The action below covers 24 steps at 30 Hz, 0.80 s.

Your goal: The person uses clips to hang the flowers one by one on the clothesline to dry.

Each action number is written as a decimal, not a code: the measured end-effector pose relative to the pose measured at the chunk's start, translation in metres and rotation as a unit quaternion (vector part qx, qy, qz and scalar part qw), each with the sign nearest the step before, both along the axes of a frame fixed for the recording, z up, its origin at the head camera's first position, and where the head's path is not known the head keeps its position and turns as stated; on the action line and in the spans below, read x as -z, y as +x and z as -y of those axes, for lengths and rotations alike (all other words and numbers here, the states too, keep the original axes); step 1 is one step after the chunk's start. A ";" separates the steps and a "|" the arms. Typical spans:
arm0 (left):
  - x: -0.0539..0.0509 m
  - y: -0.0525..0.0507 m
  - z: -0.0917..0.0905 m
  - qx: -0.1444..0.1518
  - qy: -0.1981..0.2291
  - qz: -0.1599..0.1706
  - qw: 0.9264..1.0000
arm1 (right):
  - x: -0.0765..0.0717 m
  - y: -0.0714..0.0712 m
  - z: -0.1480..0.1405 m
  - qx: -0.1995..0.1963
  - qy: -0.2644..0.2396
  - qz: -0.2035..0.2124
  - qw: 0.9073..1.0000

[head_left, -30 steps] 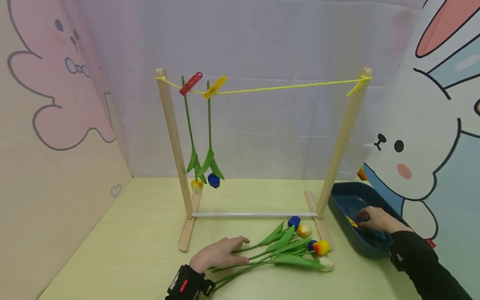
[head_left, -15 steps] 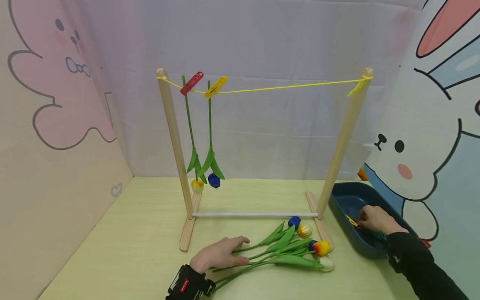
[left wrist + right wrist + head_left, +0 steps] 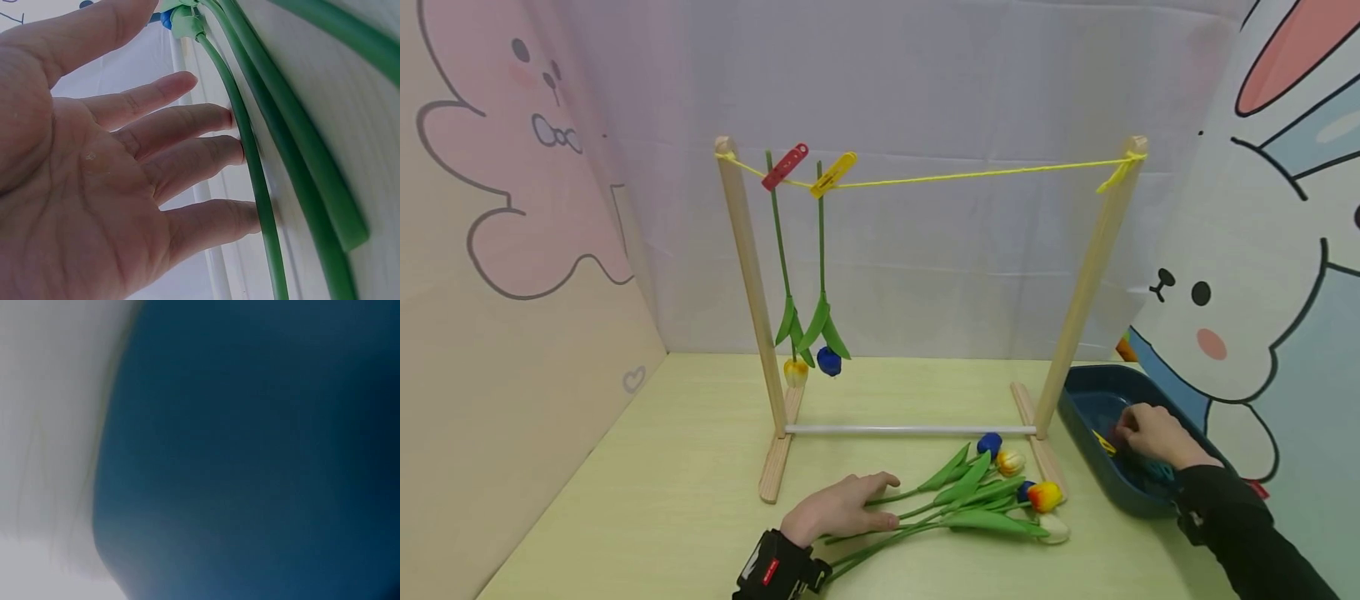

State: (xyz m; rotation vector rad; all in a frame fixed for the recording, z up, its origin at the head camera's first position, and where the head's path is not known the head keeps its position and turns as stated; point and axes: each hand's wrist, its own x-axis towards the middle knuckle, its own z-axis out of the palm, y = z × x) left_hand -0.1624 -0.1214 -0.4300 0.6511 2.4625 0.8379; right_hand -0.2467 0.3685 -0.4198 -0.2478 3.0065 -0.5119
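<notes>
My left hand rests on the table over the stems of several artificial tulips, its fingers spread. In the left wrist view, the fingertips of the left hand are at a green stem, with the palm facing the camera. My right hand reaches down inside a dark blue basin, fingers curled downward. Beside its fingertips lies a yellow clothespin; whatever is between the fingers is hidden. The right wrist view shows mostly the blurred blue basin wall.
A wooden frame carries a yellow string. From it hang two tulips head-down, a yellow one under a red clothespin and a blue one under another yellow clothespin. A white rod joins the frame's feet.
Inside the basin, my right hand has shifted slightly and lifted a little. The left hand stays in place over the tulip stems.
</notes>
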 end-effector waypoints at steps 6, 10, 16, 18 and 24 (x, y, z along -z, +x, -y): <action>0.001 -0.001 0.000 0.001 -0.001 -0.001 1.000 | -0.002 0.000 -0.004 0.006 -0.038 -0.043 0.998; 0.001 -0.001 0.000 0.003 -0.002 -0.003 1.000 | -0.005 0.003 -0.007 0.009 -0.074 -0.072 0.995; 0.000 0.000 0.000 0.003 -0.003 -0.005 1.000 | -0.010 0.011 -0.011 0.035 -0.232 -0.017 0.972; 0.000 0.000 0.000 0.003 -0.003 -0.006 1.000 | -0.011 0.013 -0.014 0.049 -0.300 0.017 0.953; 0.000 0.000 0.000 0.000 -0.005 -0.006 1.000 | -0.014 0.016 -0.023 0.074 -0.489 0.073 0.866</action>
